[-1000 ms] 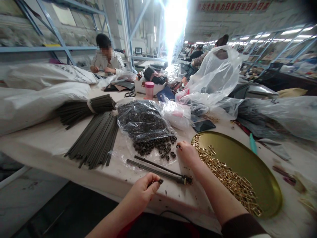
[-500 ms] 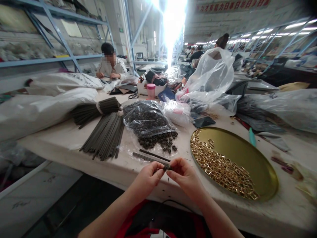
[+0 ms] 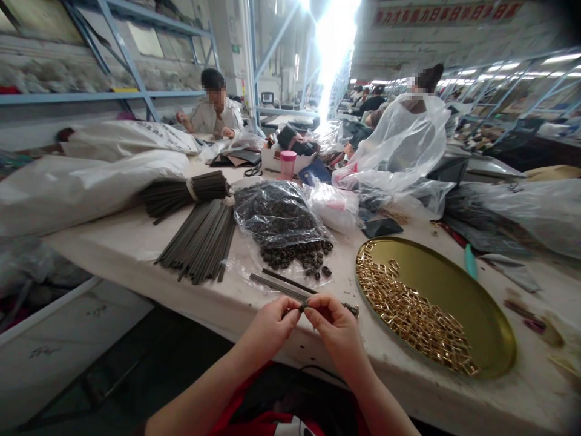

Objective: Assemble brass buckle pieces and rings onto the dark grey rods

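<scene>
Small dark piece (image 3: 303,307) held near the front edge of the tabletop (image 3: 344,260).
Tray (image 3: 467,303): gold buckles (image 3: 417,315), mainly left side. Clear bag (image 3: 272,209): dark loops (image 3: 297,259), some outside its mouth. Tabletop strip separates tray from right hand (image 3: 338,327). Fingers of left hand (image 3: 272,324) and right hand: clamped on the piece, which lies between the fingertips, partly hidden.

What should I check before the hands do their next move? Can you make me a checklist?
1. Left hand and right hand meeting at a small dark piece: ok.
2. Piece's exact shape: cannot tell, fingers cover most of it.
3. Some dark loops outside the clear bag: ok.
4. Gold buckles on the golden tray: ok.
5. Dark strips all in one pile: not ok, some lie near the hands.
</scene>
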`<state>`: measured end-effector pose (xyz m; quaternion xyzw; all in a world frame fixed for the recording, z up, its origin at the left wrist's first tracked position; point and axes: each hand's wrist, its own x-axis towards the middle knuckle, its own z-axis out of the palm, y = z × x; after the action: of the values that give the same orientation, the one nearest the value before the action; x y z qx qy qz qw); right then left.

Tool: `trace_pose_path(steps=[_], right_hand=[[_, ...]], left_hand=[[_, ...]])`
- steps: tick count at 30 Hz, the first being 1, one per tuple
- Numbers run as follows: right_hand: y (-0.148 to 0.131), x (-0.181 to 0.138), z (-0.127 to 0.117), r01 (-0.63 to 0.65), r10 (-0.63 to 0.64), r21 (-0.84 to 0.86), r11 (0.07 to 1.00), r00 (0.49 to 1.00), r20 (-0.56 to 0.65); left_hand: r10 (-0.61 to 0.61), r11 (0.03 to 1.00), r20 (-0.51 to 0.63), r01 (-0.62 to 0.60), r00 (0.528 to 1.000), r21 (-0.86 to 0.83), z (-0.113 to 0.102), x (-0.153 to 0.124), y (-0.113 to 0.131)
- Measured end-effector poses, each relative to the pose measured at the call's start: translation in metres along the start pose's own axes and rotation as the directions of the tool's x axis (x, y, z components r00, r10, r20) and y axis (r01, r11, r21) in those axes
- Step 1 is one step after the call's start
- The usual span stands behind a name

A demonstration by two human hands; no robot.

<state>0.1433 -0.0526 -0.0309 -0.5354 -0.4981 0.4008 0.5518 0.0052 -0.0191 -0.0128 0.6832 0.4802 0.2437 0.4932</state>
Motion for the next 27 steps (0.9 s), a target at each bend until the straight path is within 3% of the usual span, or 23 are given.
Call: trace_pose_path(steps=[4, 6, 10, 15, 17, 19, 23, 27], right_hand=[[0.002, -0.001, 0.001, 0.114, -0.113, -0.128, 0.985, 0.993, 0.018], [0.003, 0.001, 0.001, 0.058, -0.057, -0.116, 0.991, 0.998, 0.017], [0.008, 0.006, 0.003, -0.149, 0.149, 0.08, 0.986, 0.989, 0.001], [0.014, 0.006, 0.011, -0.227, 0.224, 0.126, 0.966, 0.974, 0.036], [0.015, 0.002, 0.014, -0.181, 0.182, 0.049, 0.982, 0.983, 0.001], [0.013, -0.002, 0.014, -0.046, 0.044, -0.092, 0.995, 0.999, -0.026], [0.003, -0.006, 0.009, 0.226, -0.222, -0.259, 0.939, 0.974, 0.047], [0.001, -0.006, 0.006, 0.282, -0.279, -0.376, 0.883, 0.958, 0.064]], left_hand=[[-0.015, 1.0, 0.012, 0.015, 1.0, -0.009, 0.001, -0.001, -0.002], [-0.024, 0.999, 0.01, 0.024, 1.0, -0.031, 0.001, -0.002, -0.002], [-0.04, 0.999, -0.011, 0.04, 0.999, -0.037, 0.003, 0.0, 0.0], [-0.029, 0.996, -0.016, 0.028, 0.999, -0.081, 0.007, 0.002, 0.0], [-0.022, 0.995, -0.011, 0.021, 1.0, -0.099, 0.008, 0.002, -0.001], [-0.02, 0.994, -0.022, 0.017, 1.0, -0.104, 0.007, 0.001, -0.001], [-0.015, 0.994, 0.02, 0.017, 1.0, -0.107, 0.001, -0.004, 0.001], [0.015, 0.991, 0.055, -0.007, 0.998, -0.134, 0.0, -0.01, 0.003]])
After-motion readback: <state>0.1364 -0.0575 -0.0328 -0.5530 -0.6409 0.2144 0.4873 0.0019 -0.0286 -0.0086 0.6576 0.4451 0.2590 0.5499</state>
